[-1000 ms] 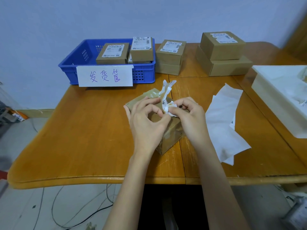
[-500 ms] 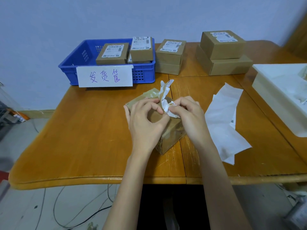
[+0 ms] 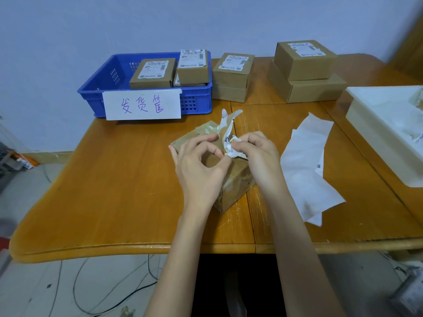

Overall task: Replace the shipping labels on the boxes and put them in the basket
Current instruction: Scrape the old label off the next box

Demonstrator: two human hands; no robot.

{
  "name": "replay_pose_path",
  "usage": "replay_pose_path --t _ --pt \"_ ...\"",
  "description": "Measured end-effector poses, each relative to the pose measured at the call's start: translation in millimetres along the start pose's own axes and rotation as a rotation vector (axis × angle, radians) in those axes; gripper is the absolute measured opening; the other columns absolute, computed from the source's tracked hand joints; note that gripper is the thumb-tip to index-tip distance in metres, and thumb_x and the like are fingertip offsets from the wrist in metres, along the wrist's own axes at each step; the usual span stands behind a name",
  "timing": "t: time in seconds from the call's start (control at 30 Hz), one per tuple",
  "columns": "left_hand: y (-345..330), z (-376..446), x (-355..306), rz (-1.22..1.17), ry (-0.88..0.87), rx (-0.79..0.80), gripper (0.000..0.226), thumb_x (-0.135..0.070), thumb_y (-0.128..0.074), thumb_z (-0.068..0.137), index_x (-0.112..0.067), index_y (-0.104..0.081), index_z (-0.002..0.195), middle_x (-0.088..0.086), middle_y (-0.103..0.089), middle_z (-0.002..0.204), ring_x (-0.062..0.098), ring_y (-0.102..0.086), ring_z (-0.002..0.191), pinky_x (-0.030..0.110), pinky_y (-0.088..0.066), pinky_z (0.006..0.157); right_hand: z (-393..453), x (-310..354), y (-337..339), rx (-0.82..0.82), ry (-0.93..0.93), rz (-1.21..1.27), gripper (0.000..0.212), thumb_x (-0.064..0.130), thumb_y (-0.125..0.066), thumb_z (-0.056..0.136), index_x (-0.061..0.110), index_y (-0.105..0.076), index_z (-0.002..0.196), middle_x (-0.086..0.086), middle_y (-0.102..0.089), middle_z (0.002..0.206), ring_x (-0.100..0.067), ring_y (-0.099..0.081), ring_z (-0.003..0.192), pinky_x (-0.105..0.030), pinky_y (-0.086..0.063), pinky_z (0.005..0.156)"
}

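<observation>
The box (image 3: 231, 179) sits mid-bench (image 3: 114, 191), its torn label (image 3: 226, 133) pinched by the right hand (image 3: 258, 156); the left hand (image 3: 196, 165) grips the box top. White sheets (image 3: 304, 170) lie right, a white tray (image 3: 384, 133) beyond. Behind: blue basket (image 3: 100, 88) holding boxes, two box stacks (image 3: 306, 72).

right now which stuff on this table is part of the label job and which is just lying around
Part of the job:
- box under both hands
- old label, half peeled; right hand pinches it, left hand grips the box
- blue basket with relabelled boxes
- waiting boxes
- white sheets, probably label backing

Just lying about:
- white tray
- floor cables
</observation>
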State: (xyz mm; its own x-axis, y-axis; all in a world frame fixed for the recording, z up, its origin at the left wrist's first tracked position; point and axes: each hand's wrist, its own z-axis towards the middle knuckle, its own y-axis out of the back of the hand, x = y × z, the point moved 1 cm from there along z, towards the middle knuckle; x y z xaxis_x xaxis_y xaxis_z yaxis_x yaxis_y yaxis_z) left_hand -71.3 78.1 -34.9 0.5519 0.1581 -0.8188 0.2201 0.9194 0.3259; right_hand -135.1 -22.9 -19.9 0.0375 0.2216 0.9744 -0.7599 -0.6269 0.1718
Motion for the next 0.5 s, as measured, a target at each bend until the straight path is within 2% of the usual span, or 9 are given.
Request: replay_pose_path --t 0.13,0.2,0.27,0.33,0.4,0.5 --pt "-2 2 -1 0.021 0.001 -0.010 0.015 -0.042 -0.063 0.070 -0.029 -0.054 0.069 -0.015 -0.064 0.097 0.002 -0.056 0.107 0.051 -0.002 0.123 -1 1 3 0.065 0.015 -0.050 0.017 0.034 -0.057 0.078 0.027 -0.058 0.062 0.025 -0.051 0.074 -0.017 -0.047 0.099 -0.046 -0.036 0.094" --pt "-2 3 -2 0.048 0.001 -0.030 0.021 -0.051 -0.059 0.070 -0.032 -0.054 0.076 -0.016 -0.060 0.090 0.004 -0.056 0.100 0.047 -0.005 0.124 -2 4 6 0.123 0.111 -0.142 0.019 0.038 -0.048 0.075 0.024 -0.060 0.069 0.018 -0.051 0.079 -0.019 -0.047 0.098 -0.046 -0.035 0.092" --pt "-2 3 -2 0.069 -0.002 -0.038 0.026 -0.056 -0.057 0.070 -0.032 -0.055 0.080 -0.016 -0.059 0.089 0.005 -0.055 0.097 0.044 -0.007 0.124 -2 3 11 0.154 0.137 -0.092 0.021 0.034 -0.044 0.074 0.022 -0.061 0.073 0.014 -0.054 0.083 -0.024 -0.048 0.101 -0.049 -0.038 0.091" --pt "-2 2 -2 0.065 -0.007 -0.046 0.026 -0.054 -0.055 0.070 -0.031 -0.055 0.083 -0.015 -0.059 0.089 0.005 -0.055 0.095 0.043 -0.007 0.124 -3 1 15 0.150 0.074 -0.041 0.016 0.033 -0.051 0.071 0.021 -0.061 0.074 0.012 -0.052 0.090 -0.019 -0.049 0.100 -0.043 -0.041 0.089" --pt "-1 2 0 0.051 -0.006 -0.047 0.025 -0.049 -0.056 0.071 -0.028 -0.056 0.085 -0.014 -0.060 0.090 0.006 -0.055 0.095 0.041 -0.006 0.124 -6 -3 15 0.114 0.148 -0.130 0.005 0.029 -0.062 0.074 0.024 -0.061 0.074 0.014 -0.049 0.090 -0.015 -0.050 0.099 -0.036 -0.042 0.087" --pt "0 2 1 0.046 0.006 -0.017 0.019 -0.036 -0.062 0.075 -0.022 -0.060 0.088 -0.011 -0.061 0.091 0.009 -0.054 0.098 0.044 -0.006 0.124 -7 -8 11 0.028 0.232 -0.160 0.016 0.019 -0.069 0.082 0.027 -0.060 0.072 0.017 -0.051 0.085 -0.012 -0.050 0.095 -0.031 -0.042 0.084"
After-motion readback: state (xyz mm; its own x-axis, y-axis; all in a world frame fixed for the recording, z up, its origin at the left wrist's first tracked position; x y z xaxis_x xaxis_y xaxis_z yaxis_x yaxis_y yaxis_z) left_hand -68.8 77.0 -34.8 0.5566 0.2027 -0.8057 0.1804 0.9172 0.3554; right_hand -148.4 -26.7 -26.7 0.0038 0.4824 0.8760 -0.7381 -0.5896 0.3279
